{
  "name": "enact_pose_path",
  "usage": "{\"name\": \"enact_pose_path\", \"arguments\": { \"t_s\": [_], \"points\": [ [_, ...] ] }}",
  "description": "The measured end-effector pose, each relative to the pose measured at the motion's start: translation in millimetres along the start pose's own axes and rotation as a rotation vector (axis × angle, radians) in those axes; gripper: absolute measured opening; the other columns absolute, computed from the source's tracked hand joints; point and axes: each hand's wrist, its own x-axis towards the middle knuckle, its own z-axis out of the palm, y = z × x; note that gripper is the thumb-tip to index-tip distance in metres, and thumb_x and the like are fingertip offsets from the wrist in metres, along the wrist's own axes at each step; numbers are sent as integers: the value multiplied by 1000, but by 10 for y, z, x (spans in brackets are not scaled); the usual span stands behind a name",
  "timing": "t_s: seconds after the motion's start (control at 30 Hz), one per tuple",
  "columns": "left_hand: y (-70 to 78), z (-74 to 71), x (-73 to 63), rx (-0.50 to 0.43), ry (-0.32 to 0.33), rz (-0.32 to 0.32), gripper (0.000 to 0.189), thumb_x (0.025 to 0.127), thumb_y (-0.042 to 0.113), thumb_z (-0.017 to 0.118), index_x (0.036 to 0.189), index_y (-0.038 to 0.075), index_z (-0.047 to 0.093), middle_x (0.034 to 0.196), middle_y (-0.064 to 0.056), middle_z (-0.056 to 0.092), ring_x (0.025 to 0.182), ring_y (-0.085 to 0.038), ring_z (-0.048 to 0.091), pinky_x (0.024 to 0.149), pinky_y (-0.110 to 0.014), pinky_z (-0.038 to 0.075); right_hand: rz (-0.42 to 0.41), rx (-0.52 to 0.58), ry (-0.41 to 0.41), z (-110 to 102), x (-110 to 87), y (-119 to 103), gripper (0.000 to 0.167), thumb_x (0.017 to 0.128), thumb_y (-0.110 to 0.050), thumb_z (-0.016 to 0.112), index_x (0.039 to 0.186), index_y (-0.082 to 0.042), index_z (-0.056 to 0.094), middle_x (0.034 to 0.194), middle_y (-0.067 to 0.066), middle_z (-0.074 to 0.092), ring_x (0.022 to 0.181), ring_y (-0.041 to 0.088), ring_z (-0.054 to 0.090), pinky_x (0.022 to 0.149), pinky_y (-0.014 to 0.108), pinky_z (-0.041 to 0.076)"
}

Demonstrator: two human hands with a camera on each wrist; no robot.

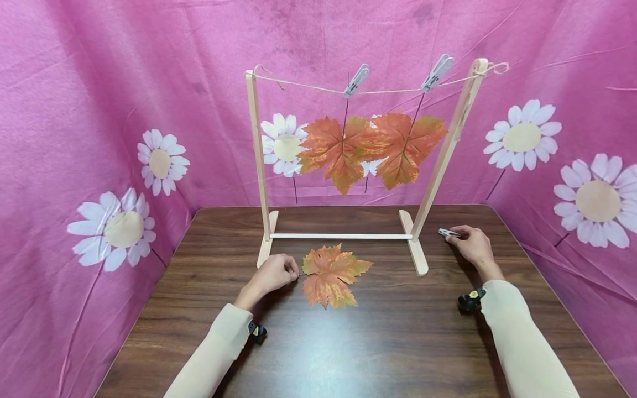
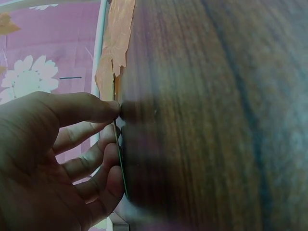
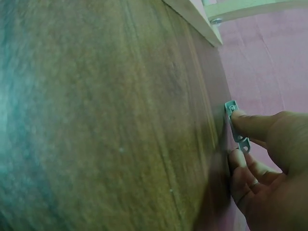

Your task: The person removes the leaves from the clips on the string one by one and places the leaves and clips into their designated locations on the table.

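An orange-green maple leaf [image 1: 330, 276] lies on the table, its stem pointing left. My left hand [image 1: 275, 272] pinches that thin stem [image 2: 119, 154] between thumb and fingers, low over the wood. On the right, my right hand [image 1: 474, 245] holds a grey clothespin [image 1: 449, 232] close to the tabletop; in the right wrist view the thumb presses on the clothespin [image 3: 235, 120]. Two similar leaves, a left one [image 1: 334, 149] and a right one [image 1: 405, 146], hang by their stems from a string [image 1: 303, 84], each under its own clothespin [image 1: 356, 80].
A wooden frame with a left post [image 1: 257, 149], a right post [image 1: 450, 149] and a white lower bar [image 1: 340, 236] stands at the back of the brown table [image 1: 378, 342]. Behind it hangs a pink cloth [image 1: 209, 66] printed with white daisies.
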Motion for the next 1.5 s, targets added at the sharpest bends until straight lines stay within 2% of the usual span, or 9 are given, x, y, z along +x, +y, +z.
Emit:
{"name": "enact_pose_path", "arguments": {
  "t_s": [0.2, 0.47, 0.67, 0.8, 0.97, 1.07, 1.2, 1.3, 1.5],
  "points": [
    [-3, 20, 16, 15, -1, 17, 12, 84, 3, 76, 80, 15, 76, 76, 4, 69, 71, -4, 57, 69, -24, 50, -7, 5, 3, 5, -11, 42, 36, 97, -16, 78, 123, 7, 70, 121, 35, 71, 111, 56, 64, 93, 62, 47],
    [1, 24, 22, 13, 21, 51, 10, 85, 3, 78, 82, 13, 77, 74, 3, 70, 70, -4, 59, 68, -25, 50, 15, 9, 11, -11, -18, 50, 37, 98, -19, 76, 124, 7, 70, 122, 34, 71, 113, 55, 64, 93, 61, 47],
    [9, 5, 27, 1, 2, 25, 3, 87, 8, 80, 87, 10, 77, 77, 3, 70, 71, -4, 59, 69, -25, 49, 40, 24, -18, -59, -3, 34, 41, 101, -22, 72, 129, 8, 67, 126, 36, 68, 117, 56, 63, 95, 61, 48],
    [16, -24, 40, -36, -17, 3, 4, 88, 11, 80, 90, 9, 77, 78, 2, 71, 70, -4, 59, 68, -24, 49, 50, 38, -44, -112, 9, 14, 44, 102, -23, 69, 132, 9, 64, 126, 38, 67, 115, 56, 63, 90, 53, 49],
    [23, -82, 59, -75, -5, -19, 4, 93, 12, 75, 90, 11, 77, 79, 2, 72, 69, -5, 59, 69, -24, 50, 51, 24, -24, -158, 14, -24, 39, 103, -24, 68, 129, 6, 68, 118, 33, 72, 101, 42, 67, 80, 37, 46],
    [47, -151, 74, -70, 31, -33, 7, 96, 12, 73, 92, 12, 78, 83, 1, 73, 76, -9, 62, 77, -30, 53, 69, 24, -10, -202, 15, -89, 36, 105, -28, 66, 123, 3, 70, 111, 28, 72, 95, 31, 63, 77, 34, 44],
    [89, -260, 84, -67, 86, -34, 8, 97, 12, 72, 94, 11, 79, 88, -2, 75, 84, -13, 64, 84, -35, 54, 81, 46, 7, -283, 6, -222, 35, 105, -33, 66, 115, 0, 71, 93, 10, 68, 86, 20, 57, 73, 29, 42],
    [114, -338, 78, -90, 129, -18, 8, 96, 11, 72, 96, 7, 79, 88, -3, 75, 84, -14, 65, 83, -33, 53, 47, 60, 23, -339, -11, -345, 31, 105, -31, 65, 111, -2, 73, 88, -2, 65, 79, 10, 52, 68, 24, 40],
    [231, -491, 84, -153, 190, -21, 11, 96, 11, 72, 100, 5, 80, 87, -3, 76, 80, -18, 66, 77, -28, 52, -46, 89, 42, -470, -28, -654, 24, 104, -25, 65, 107, -4, 75, 90, -1, 75, 72, -3, 51, 66, 19, 41]
  ]
}}
